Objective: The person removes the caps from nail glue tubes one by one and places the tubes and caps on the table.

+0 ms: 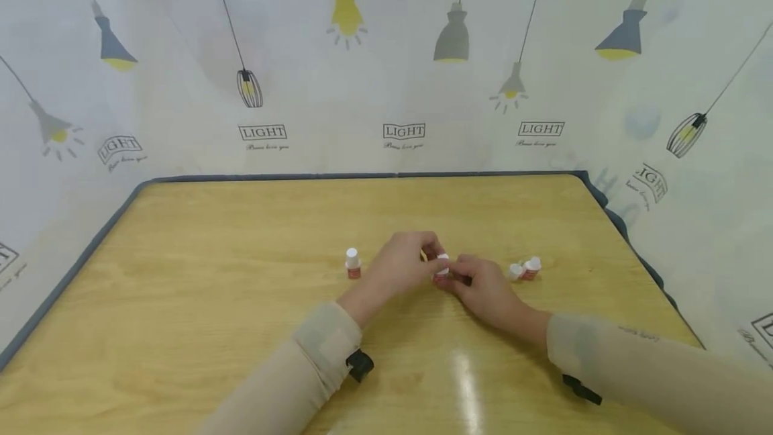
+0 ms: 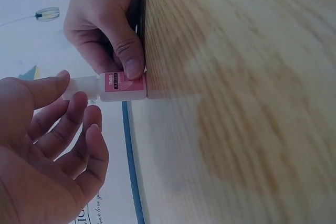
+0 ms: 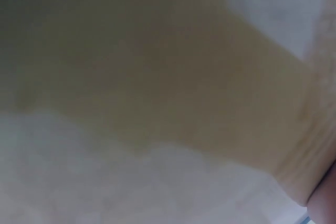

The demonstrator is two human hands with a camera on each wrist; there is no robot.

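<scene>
A small white bottle with a pink label (image 2: 125, 91) stands on the wooden table between my two hands. In the left wrist view, my left hand (image 2: 50, 145) pinches its white cap (image 2: 83, 85) between thumb and fingertips, the other fingers loosely bent. My right hand (image 1: 486, 291) grips the bottle's body low down, the thumb lying across the label. From the head view, the fingers of my left hand (image 1: 398, 264) cover part of the bottle. Blurred sleeve cloth (image 3: 173, 82) fills most of the right wrist view, hiding the right hand's work there.
To the left, another white-capped bottle (image 1: 353, 268) stands upright on the table (image 1: 241, 301). Right of my hands are a similar bottle (image 1: 531, 268), tilted in view, and a small white piece (image 1: 515, 272) beside it. A lamp-patterned wall covering (image 1: 398, 86) surrounds the table's dark edge.
</scene>
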